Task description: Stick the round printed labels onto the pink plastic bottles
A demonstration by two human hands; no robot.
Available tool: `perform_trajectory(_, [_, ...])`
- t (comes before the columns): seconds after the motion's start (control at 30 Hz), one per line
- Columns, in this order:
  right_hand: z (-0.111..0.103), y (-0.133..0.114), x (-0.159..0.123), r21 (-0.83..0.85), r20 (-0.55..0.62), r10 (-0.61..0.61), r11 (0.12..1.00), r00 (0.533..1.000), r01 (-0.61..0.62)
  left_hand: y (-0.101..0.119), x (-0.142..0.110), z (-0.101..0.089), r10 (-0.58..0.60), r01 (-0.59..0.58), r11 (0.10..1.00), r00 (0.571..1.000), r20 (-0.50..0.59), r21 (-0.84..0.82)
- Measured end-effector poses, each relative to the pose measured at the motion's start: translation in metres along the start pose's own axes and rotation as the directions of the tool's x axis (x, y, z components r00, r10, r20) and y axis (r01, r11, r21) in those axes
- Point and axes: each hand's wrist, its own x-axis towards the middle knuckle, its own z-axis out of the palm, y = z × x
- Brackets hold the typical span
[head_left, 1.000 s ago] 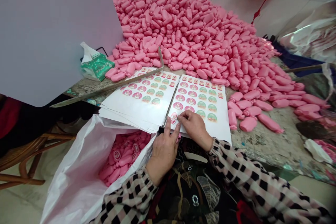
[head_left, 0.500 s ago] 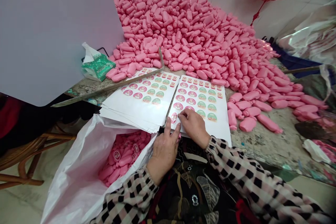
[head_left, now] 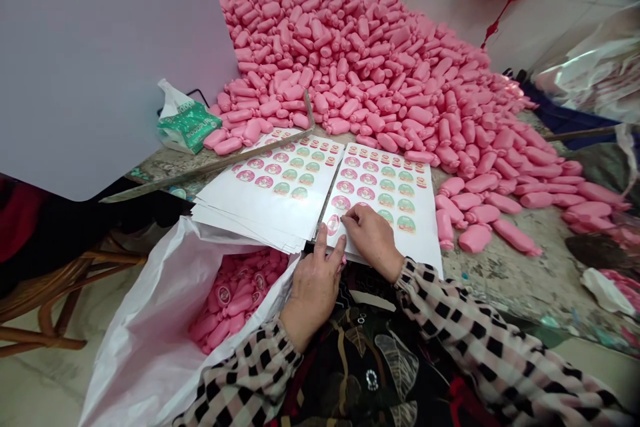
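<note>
My left hand [head_left: 314,283] lies at the near edge of the right sticker sheet [head_left: 425,240], two fingers extended on the paper. A bit of a pink bottle [head_left: 343,259] peeks out beneath its fingers; the palm hides the rest. Close by, my right hand [head_left: 373,240] pinches with thumb and forefinger at the edge of a round pink sticker [head_left: 333,224]. This sticker looks turned and partly lifted. Rows of pink, green and small red stickers cover the sheet. To its left lies a stack of similar sheets [head_left: 240,203].
A large heap of pink bottles [head_left: 350,60] covers the back of the table. A metal bar [head_left: 225,161] crosses the stack beside a green tissue pack [head_left: 187,125]. In front hangs a white bag [head_left: 150,320] holding labelled pink bottles [head_left: 237,297]. A large pale panel [head_left: 110,67] stands left.
Both hands stay at the same sticker, with hardly any visible movement. The whole view has shifted very slightly.
</note>
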Motion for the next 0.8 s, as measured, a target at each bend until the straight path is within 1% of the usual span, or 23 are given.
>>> perform_trajectory(0.23, [-0.0057,-0.0002,-0.0007,-0.018,0.056,0.006,1.0,0.998,-0.005,-0.0001,-0.0008,-0.0006,-0.015,0.015,1.0,1.0,0.015,0.001])
perform_trajectory(0.43, [-0.0042,-0.0019,-0.0015,0.012,0.071,-0.007,1.0,0.997,0.006,-0.0003,-0.0002,-0.0003,-0.017,0.017,1.0,1.0,0.024,0.007])
perform_trajectory(0.53, [-0.0032,-0.0035,-0.002,0.015,0.049,-0.019,1.0,0.999,0.019,0.0001,0.0001,-0.0014,-0.015,0.015,1.0,1.0,0.025,0.002])
perform_trajectory(0.7, [-0.0031,-0.006,-0.0003,0.032,0.045,0.029,0.999,0.999,-0.031,0.0003,0.0003,-0.0021,-0.01,0.01,1.0,1.0,0.024,0.003])
perform_trajectory(0.8, [-0.0037,-0.0053,0.003,0.083,0.066,0.07,0.994,0.995,-0.076,0.0002,0.0005,-0.0016,-0.011,0.011,1.0,1.0,0.021,0.012])
